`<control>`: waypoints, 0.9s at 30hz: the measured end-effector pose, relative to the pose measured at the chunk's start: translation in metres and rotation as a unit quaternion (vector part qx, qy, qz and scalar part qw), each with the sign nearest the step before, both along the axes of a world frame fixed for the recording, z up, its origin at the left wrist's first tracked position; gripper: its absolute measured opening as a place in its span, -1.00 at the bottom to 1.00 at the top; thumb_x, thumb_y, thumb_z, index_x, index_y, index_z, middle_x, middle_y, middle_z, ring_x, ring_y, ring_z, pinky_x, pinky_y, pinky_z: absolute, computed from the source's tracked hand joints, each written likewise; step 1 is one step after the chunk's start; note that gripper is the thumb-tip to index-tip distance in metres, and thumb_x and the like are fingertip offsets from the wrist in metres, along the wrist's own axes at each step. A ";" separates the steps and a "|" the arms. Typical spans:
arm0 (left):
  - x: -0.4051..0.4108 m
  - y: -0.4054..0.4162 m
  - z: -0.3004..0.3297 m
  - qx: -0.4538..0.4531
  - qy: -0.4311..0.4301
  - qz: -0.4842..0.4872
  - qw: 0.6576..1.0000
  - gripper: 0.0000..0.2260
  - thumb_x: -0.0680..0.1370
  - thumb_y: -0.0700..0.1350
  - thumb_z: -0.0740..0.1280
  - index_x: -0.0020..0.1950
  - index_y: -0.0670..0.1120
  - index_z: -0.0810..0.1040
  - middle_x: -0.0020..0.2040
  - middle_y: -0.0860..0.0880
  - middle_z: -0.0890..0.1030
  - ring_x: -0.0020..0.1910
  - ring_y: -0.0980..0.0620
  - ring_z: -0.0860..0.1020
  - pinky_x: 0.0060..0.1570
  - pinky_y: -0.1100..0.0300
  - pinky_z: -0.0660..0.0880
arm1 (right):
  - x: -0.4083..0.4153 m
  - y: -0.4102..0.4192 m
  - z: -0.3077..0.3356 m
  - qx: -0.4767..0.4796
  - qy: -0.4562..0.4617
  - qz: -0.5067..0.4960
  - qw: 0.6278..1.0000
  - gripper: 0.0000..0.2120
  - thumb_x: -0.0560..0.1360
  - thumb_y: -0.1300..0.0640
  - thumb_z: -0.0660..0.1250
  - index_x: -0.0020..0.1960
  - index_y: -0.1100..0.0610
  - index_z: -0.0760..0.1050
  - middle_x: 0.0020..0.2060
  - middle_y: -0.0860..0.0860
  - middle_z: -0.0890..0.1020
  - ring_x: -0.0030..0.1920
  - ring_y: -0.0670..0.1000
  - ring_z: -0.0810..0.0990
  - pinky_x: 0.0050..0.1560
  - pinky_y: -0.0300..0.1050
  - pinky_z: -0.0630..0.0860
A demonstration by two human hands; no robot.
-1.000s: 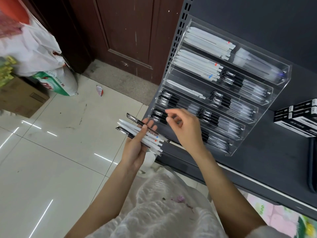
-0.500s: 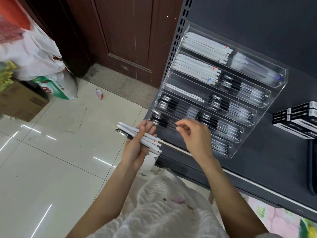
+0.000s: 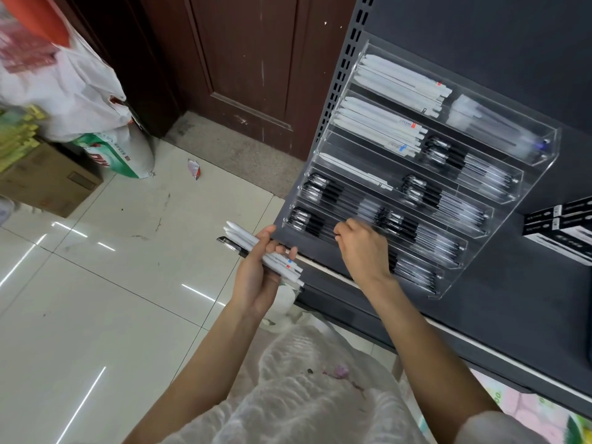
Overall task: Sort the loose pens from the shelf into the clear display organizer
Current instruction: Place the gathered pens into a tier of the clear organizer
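The left hand (image 3: 256, 277) grips a bundle of pens (image 3: 266, 256), kept as stock beside the right hand (image 3: 362, 248). That hand's fingers are curled at the clear display organizer (image 3: 499, 219)'s lowest trays, probably seating a pen; whether it holds one, I cannot tell.

White pens (image 3: 256, 248) with small red and blue marks, plus one black pen (image 3: 231, 246). Clear organizer (image 3: 480, 232) holds white and black pens. Dark grey shelf (image 3: 499, 315), brown door (image 3: 250, 65), glossy cream floor (image 3: 105, 299), white, perhaps lacy, garment (image 3: 307, 402).
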State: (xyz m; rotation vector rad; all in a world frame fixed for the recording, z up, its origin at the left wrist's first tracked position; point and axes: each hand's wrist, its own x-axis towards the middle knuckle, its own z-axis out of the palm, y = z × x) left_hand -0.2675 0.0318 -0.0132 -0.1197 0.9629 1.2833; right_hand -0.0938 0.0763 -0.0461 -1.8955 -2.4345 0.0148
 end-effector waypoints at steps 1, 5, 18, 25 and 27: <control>0.001 0.000 0.001 -0.001 -0.003 0.003 1.000 -0.86 0.63 -0.24 0.15 0.03 -0.14 0.50 -0.49 0.02 0.37 -0.45 0.11 0.44 -0.02 0.09 0.60 | -0.001 0.000 -0.001 -0.001 -0.001 -0.002 1.000 -0.78 0.23 0.26 0.60 -0.22 0.11 0.61 -0.33 -0.01 0.63 -0.36 -0.06 0.60 -0.56 -0.30 0.42; 0.005 0.003 0.001 -0.011 0.003 0.009 1.000 -0.88 0.63 -0.19 0.16 0.04 -0.11 0.48 -0.45 -0.01 0.36 -0.29 0.01 0.40 -0.01 0.11 0.58 | -0.003 -0.007 0.016 0.039 0.114 0.029 0.992 -0.91 0.38 0.23 0.49 -0.14 0.12 0.61 -0.28 -0.02 0.64 -0.31 -0.07 0.59 -0.47 -0.34 0.40; 0.017 0.015 0.002 0.036 0.000 0.006 0.999 -0.86 0.64 -0.13 0.16 0.02 -0.10 0.50 -0.38 0.02 0.40 -0.38 0.17 0.50 -0.07 0.20 0.57 | -0.023 -0.062 0.051 -0.213 0.485 -0.144 0.836 -0.77 0.37 0.24 0.50 -0.03 0.14 0.52 -0.25 -0.13 0.62 -0.22 -0.23 0.61 -0.16 -0.37 0.53; 0.023 0.019 0.001 0.075 0.027 -0.035 0.996 -0.84 0.43 -0.05 0.37 -0.19 -0.06 0.42 -0.47 0.04 0.34 -0.42 0.15 0.38 -0.06 0.24 0.56 | -0.019 -0.064 0.046 -0.164 0.498 -0.145 0.839 -0.95 0.46 0.28 0.40 -0.09 0.21 0.62 -0.32 -0.08 0.66 -0.30 -0.17 0.63 -0.19 -0.25 0.58; 0.023 0.020 0.000 0.081 0.032 -0.036 0.996 -0.88 0.44 -0.10 0.37 -0.19 -0.06 0.43 -0.46 0.04 0.36 -0.42 0.16 0.39 -0.06 0.24 0.56 | -0.018 -0.064 0.044 -0.156 0.493 -0.140 0.844 -0.96 0.48 0.26 0.38 -0.09 0.20 0.61 -0.34 -0.07 0.66 -0.31 -0.16 0.63 -0.19 -0.20 0.59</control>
